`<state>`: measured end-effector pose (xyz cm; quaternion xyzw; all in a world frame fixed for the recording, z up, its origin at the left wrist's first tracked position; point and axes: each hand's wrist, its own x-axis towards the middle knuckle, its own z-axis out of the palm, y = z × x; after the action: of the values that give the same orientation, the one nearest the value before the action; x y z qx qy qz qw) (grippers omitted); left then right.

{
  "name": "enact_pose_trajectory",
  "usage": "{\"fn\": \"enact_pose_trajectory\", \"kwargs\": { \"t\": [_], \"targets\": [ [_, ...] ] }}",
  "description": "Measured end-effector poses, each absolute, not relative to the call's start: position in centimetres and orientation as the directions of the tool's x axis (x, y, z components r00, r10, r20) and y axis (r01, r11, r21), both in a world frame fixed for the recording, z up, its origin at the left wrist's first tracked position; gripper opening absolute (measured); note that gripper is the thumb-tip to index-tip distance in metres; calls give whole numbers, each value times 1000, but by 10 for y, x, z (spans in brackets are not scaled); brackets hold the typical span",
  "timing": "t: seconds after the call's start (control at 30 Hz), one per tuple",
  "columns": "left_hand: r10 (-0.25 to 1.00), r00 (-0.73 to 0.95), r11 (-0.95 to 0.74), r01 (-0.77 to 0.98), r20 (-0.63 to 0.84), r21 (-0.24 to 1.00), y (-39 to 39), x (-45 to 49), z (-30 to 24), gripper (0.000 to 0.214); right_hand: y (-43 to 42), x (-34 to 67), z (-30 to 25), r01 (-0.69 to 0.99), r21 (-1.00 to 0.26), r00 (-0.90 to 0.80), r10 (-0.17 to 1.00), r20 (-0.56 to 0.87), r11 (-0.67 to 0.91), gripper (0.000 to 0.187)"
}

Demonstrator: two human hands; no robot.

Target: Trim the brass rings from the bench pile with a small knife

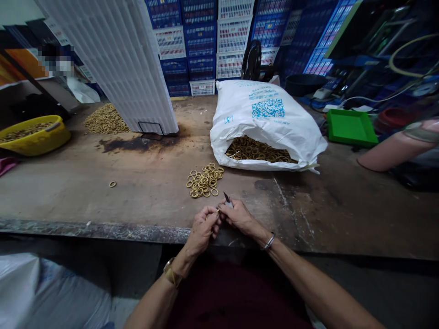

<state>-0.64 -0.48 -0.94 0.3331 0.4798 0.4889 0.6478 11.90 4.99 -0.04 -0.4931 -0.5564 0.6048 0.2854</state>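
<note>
My left hand (pixel 205 226) is closed in a pinch at the near table edge, holding a small brass-coloured ring that barely shows between the fingers. My right hand (pixel 239 215) is closed round a small knife (pixel 227 198) whose dark blade points up and away. Both hands meet fingertip to fingertip. Just beyond them lies a small pile of brass rings (pixel 205 180). A single ring (pixel 113 184) lies apart to the left. A white sack (pixel 267 123) lies on its side, its open mouth full of more rings (pixel 255 151).
A worn brown table (pixel 103 178) carries a white ribbed stack (pixel 123 64), a ring heap (pixel 105 119) behind it and a yellow basin (pixel 36 135) of rings at left. A green tray (pixel 350 127) sits at right by another person's arm (pixel 394 148). Blue and white crates (pixel 212 41) line the back.
</note>
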Motion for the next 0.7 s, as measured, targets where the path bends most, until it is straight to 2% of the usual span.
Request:
{"fn": "enact_pose_trajectory", "kwargs": {
  "t": [0.13,0.23,0.3,0.4,0.5,0.7],
  "targets": [
    [951,72,301,-436,-301,848,-5,-4,-11,30,52,122,-5,250,-953,-323,913,-249,-172,18],
    [951,29,282,-482,-307,830,-5,-2,-11,31,51,126,-9,365,-930,-288,945,-156,-42,13],
    [954,2,266,-469,-300,842,-5,-2,-12,32,48,128,-11,429,-896,-382,922,-65,114,11],
    [959,-27,244,-420,-281,874,-5,-3,-14,32,42,129,-12,436,-846,-549,835,20,307,12],
    [963,-48,231,-373,-267,899,-5,-4,-18,32,39,128,-12,470,-803,-586,810,24,365,12],
    [968,-61,212,-325,-244,922,-6,-7,-24,31,40,126,-5,608,-680,-602,796,-58,410,12]
  ]
}}
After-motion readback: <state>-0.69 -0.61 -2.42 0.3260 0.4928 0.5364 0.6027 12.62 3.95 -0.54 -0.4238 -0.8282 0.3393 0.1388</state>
